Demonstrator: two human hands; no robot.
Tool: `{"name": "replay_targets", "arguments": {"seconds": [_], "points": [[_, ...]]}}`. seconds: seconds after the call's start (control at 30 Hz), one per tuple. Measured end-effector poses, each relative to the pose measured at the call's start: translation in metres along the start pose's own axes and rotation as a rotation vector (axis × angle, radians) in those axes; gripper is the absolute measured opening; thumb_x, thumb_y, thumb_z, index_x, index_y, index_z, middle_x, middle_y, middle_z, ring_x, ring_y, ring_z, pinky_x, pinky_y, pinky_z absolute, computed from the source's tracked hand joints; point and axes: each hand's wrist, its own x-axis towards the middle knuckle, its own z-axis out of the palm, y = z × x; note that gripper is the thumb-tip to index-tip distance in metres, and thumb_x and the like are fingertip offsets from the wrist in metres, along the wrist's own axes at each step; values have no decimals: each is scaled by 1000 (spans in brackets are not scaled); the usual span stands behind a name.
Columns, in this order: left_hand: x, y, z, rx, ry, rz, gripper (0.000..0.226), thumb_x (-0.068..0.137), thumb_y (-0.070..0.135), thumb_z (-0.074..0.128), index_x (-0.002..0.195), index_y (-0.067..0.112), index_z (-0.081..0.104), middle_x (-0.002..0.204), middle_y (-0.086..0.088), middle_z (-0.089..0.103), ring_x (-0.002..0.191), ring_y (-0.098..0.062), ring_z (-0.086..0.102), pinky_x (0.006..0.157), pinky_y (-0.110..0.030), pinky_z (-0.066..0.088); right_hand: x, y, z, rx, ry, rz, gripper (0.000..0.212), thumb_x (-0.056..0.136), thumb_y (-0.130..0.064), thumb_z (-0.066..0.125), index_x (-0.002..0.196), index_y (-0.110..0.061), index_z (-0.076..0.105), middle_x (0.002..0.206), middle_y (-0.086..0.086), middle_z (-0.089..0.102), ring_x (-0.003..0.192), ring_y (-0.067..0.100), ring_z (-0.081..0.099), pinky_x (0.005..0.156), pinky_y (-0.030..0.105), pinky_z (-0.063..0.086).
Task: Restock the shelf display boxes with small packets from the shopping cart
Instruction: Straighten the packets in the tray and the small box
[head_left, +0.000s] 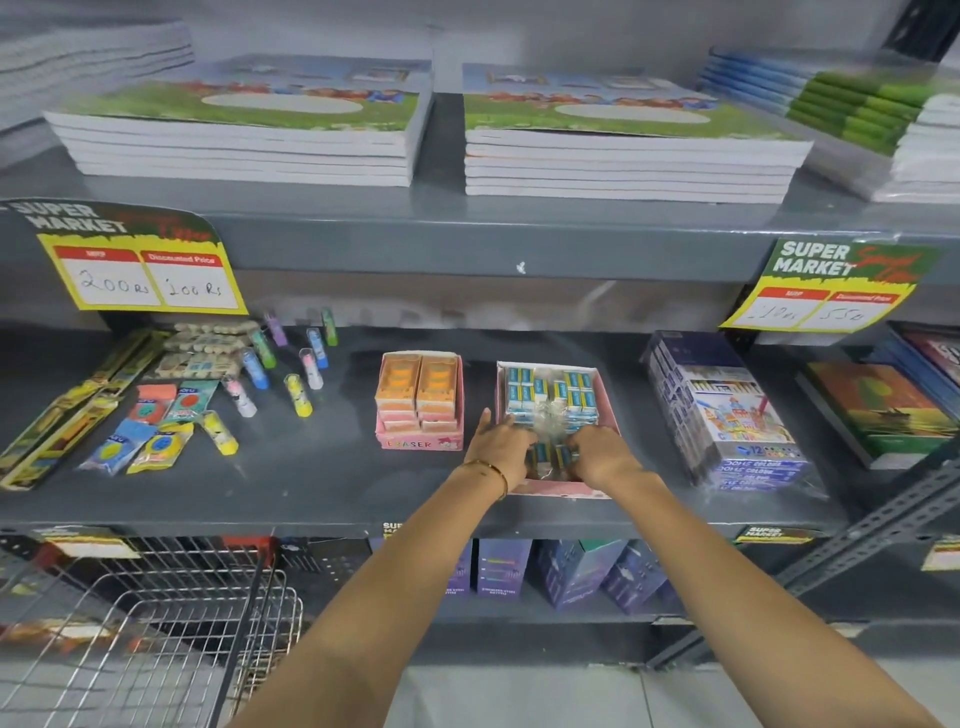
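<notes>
Left hand (500, 444) and right hand (602, 453) both pinching clear-wrapped blue eraser packets (550, 457) inside the pink display box (558, 489), orange eraser box (421, 400) just left of it, crayon packs (727, 415) right, shopping cart (156, 634) below-left.

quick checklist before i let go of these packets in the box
1. Both hands at the right box: ok. Left hand and right hand are over the blue packet box.
2. Packets inside the box walls: ok; the blue packets sit within them.
3. Room at the front of the box: cannot tell, the hands cover it.
4. Plastic wrap out of the way: not ok, it lies crumpled on the packets.
5. Eraser box undisturbed: ok, apart from the left hand.
6. Cart within reach for more: ok, lower left.
</notes>
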Motion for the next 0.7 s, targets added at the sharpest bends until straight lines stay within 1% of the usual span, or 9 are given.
{"name": "replay_targets", "arguments": {"seconds": [0.07,0.13,0.17,0.27,0.33,0.4,0.47,0.6,0.7], "points": [[-4,-6,-6,-174,102,-20,40,88,14,56,128,17,50,139,-10,50,130,-26,43,118,-42,11,1,-9,-3,2,39,-12,30,89,-5,53,118,-3,60,123,17,63,110,32,61,95,35,50],[-12,-19,-15,-338,240,-90,42,90,16,55,131,14,46,143,-8,46,134,-26,38,114,-41,25,3,-28,-5,40,137,-91,31,87,-4,56,117,-6,62,121,18,65,110,33,61,94,37,49],[-16,-29,-20,-378,309,-141,41,92,15,53,132,13,45,142,-8,47,132,-27,42,110,-39,33,4,-41,-5,69,181,-150,32,87,-4,58,118,-8,62,122,17,65,110,33,61,95,37,48],[-28,-63,-35,-397,478,-372,31,95,12,45,125,11,51,119,-15,63,102,-30,62,86,-31,51,6,-82,2,144,236,-336,32,86,-7,61,118,-10,63,124,15,64,110,34,61,95,38,48],[-33,-86,-42,-366,552,-467,33,93,5,43,124,12,53,115,-20,64,98,-35,63,85,-37,53,9,-104,8,170,240,-413,33,86,-6,60,118,-11,63,123,15,64,108,34,62,95,39,50],[-35,-107,-44,-377,563,-510,44,89,-4,41,127,13,51,131,-19,55,113,-35,58,98,-40,46,16,-118,14,166,239,-446,35,85,-3,57,118,-13,63,123,14,63,105,33,63,94,38,51],[-34,-122,-42,-405,517,-567,50,86,-8,39,130,14,50,139,-17,48,121,-32,52,104,-37,40,24,-126,18,133,224,-442,39,85,0,55,121,-13,61,128,13,59,107,33,62,94,38,51],[-29,-139,-35,-345,426,-533,59,82,-10,39,133,19,43,146,-13,38,121,-33,50,103,-37,41,41,-129,20,21,196,-465,51,84,5,53,131,-15,50,139,14,45,113,35,56,98,39,48],[-22,-144,-33,-283,335,-487,56,85,-4,42,135,21,40,140,-12,40,111,-36,53,96,-43,46,51,-129,19,-8,179,-513,56,81,10,52,131,-15,49,142,13,41,114,37,55,99,40,48]]}}
